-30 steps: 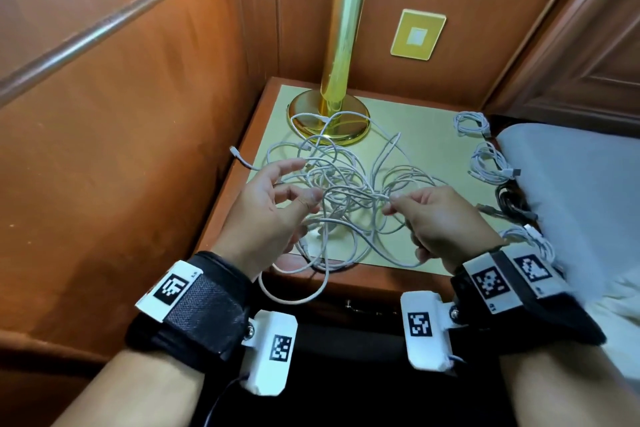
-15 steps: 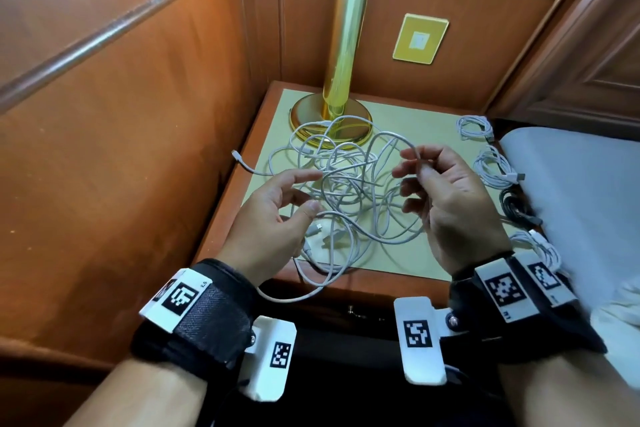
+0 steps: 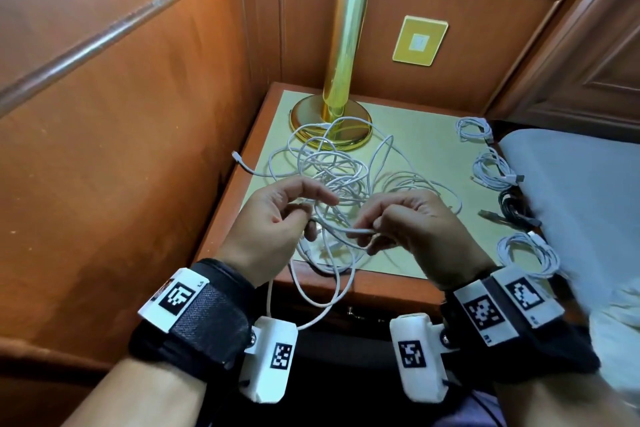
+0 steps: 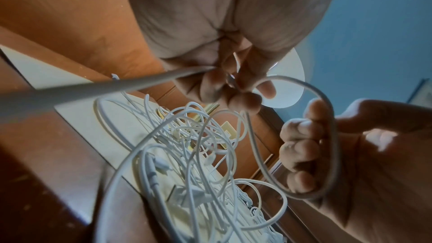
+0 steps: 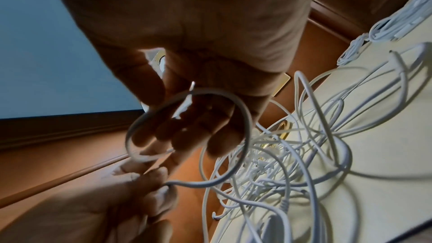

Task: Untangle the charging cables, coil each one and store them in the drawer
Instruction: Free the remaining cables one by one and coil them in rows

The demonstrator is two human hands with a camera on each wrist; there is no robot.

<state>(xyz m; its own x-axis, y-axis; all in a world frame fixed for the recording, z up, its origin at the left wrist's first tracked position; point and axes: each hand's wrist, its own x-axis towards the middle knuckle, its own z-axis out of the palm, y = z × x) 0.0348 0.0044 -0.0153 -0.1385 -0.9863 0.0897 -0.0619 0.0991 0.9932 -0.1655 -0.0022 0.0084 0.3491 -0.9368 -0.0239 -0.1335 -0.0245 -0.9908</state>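
Note:
A tangle of white charging cables [image 3: 332,173] lies on the nightstand [image 3: 426,146] in front of the lamp. My left hand [image 3: 308,215] pinches one white cable [image 3: 341,228] between thumb and fingertips. Close to its right, my right hand [image 3: 367,230] holds the same cable, and a loop of it [image 5: 236,104] runs round the curled fingers [image 5: 187,132]. In the left wrist view that loop [image 4: 333,136] wraps the right hand's fingers [image 4: 301,147] while my left fingertips [image 4: 236,90] grip the strand. Part of the cable [image 3: 322,308] hangs over the front edge.
Three white coiled cables [image 3: 474,128] [image 3: 495,172] [image 3: 530,253] and a black one [image 3: 516,210] lie along the nightstand's right side, next to a grey pillow [image 3: 581,191]. The gold lamp base [image 3: 330,128] stands at the back. Wood panelling closes in the left.
My right hand has dropped from beside the lamp toward my left hand, and the cable now loops round its fingers. More cable hangs over the front edge.

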